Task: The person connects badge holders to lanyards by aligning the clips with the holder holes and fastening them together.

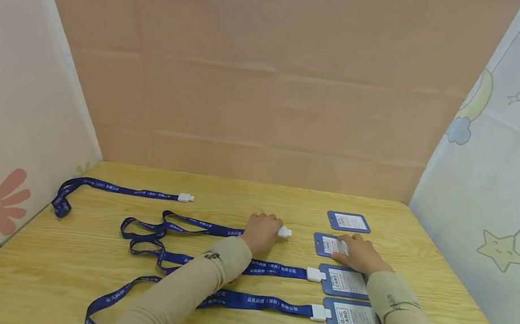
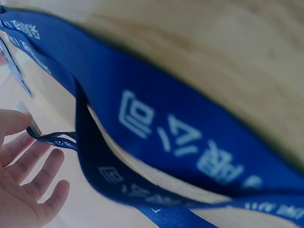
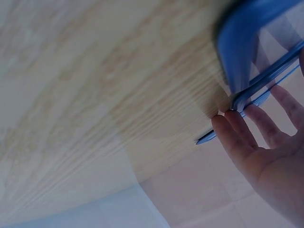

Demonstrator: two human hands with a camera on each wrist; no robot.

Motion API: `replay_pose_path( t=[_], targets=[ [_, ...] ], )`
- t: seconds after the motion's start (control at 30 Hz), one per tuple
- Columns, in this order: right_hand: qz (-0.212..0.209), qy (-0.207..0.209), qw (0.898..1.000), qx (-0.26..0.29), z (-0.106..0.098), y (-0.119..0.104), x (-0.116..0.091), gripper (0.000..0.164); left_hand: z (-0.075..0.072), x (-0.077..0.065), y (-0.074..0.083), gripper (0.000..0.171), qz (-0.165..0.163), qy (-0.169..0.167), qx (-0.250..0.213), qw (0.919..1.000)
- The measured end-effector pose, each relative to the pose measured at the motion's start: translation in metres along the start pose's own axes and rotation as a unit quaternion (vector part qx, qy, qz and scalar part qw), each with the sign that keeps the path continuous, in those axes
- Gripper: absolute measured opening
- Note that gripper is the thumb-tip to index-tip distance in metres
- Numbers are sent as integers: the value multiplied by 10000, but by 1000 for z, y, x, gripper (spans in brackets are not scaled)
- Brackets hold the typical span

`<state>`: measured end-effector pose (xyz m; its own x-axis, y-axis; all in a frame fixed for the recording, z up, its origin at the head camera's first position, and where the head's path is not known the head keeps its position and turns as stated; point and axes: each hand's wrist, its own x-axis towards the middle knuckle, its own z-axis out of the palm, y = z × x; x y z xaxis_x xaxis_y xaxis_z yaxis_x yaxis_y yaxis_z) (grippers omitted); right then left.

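My left hand (image 1: 262, 234) pinches a blue lanyard (image 1: 215, 228) near its white plastic clip (image 1: 285, 232), which sticks out past the fingers toward the right. In the left wrist view, thumb and fingertips meet on that clip, while a nearer blue strap (image 2: 156, 118) with white lettering fills much of the picture. My right hand (image 1: 362, 255) holds a blue-framed ID card holder (image 1: 325, 245) by its right end, fingers along its edges and covering part of the white insert. A short gap of table separates the clip from the holder's slotted end.
Nearer me, two lanyards have their clips (image 1: 315, 274) (image 1: 320, 313) at card holders (image 1: 345, 282) (image 1: 357, 320). Farther back lie another card holder (image 1: 349, 222) and, at left, a lanyard (image 1: 121, 189). Walls of cloth surround the wooden table (image 1: 244, 196).
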<state>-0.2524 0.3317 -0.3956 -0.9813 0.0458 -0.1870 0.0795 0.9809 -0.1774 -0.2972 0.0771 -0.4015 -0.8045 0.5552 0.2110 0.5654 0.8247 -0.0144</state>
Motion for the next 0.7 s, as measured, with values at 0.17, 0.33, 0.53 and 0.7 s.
replay_pose_path(
  t=[0.17, 0.33, 0.53, 0.7],
  targets=[
    [42, -16, 10000, 14, -1, 0, -1, 67, 1, 1, 4, 21, 12, -15, -59, 10000],
    [65, -17, 10000, 55, -1, -2, -1, 66, 3, 2, 7, 22, -29, -57, -109, 9999],
    [79, -2, 9999, 71, -1, -3, -1, 65, 3, 2, 9, 21, -30, -71, -82, 9999],
    [73, -12, 10000, 52, -2, -3, -3, 65, 2, 3, 13, 21, 6, -57, -90, 9999]
  ],
)
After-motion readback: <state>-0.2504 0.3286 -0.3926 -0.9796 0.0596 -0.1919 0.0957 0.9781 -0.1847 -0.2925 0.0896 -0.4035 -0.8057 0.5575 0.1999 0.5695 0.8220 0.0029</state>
